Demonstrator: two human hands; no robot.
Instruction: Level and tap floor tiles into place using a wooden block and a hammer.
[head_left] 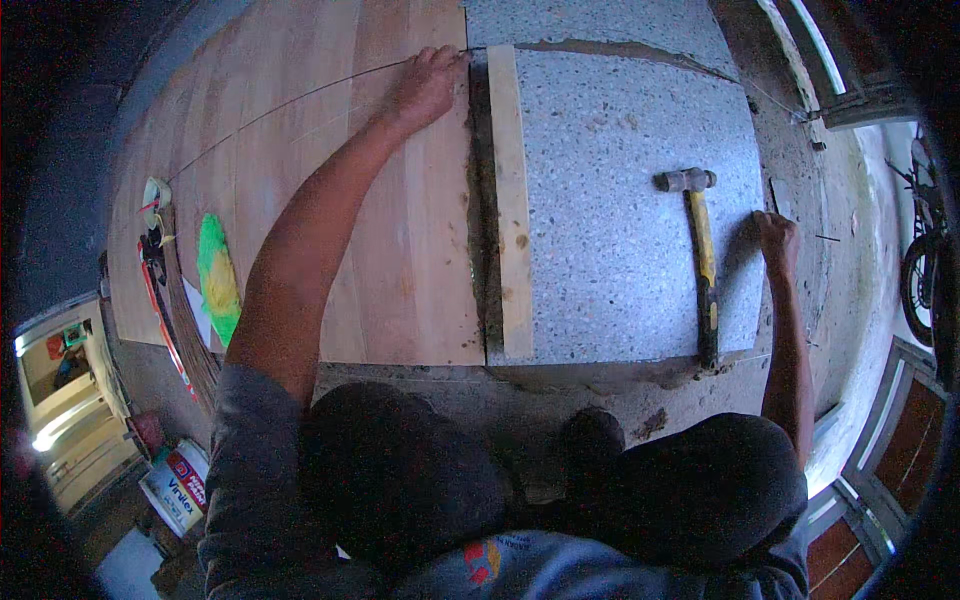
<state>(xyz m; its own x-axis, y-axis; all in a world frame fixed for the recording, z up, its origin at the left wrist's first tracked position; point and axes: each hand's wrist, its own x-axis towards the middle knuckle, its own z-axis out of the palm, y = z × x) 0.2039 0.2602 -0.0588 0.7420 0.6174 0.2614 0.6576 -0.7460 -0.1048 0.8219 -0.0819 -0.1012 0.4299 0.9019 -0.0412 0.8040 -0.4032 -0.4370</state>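
My left hand (428, 88) is closed at the far inner corner of the wood-look tiles (400, 230), beside the open gap. What its fingers grip, if anything, is hidden. At the right edge of a grey speckled tile (630, 130), my right hand (777, 240) is closed too, its fingertips against or just past that edge; I cannot make out anything in it. A hammer (704, 260) with a yellow and black handle lies on the speckled tile, its head pointing away from me. A pale wood strip (512, 200) runs along the tile's left side.
Past the left forearm lie a green and yellow cloth-like piece (217, 275), a broom-like bundle (185, 290) and a red-edged tool (165, 310). A paint bucket (178, 487) stands at lower left. Rough mortar (800, 260) borders the right; a motorcycle wheel (918, 285) shows beyond.
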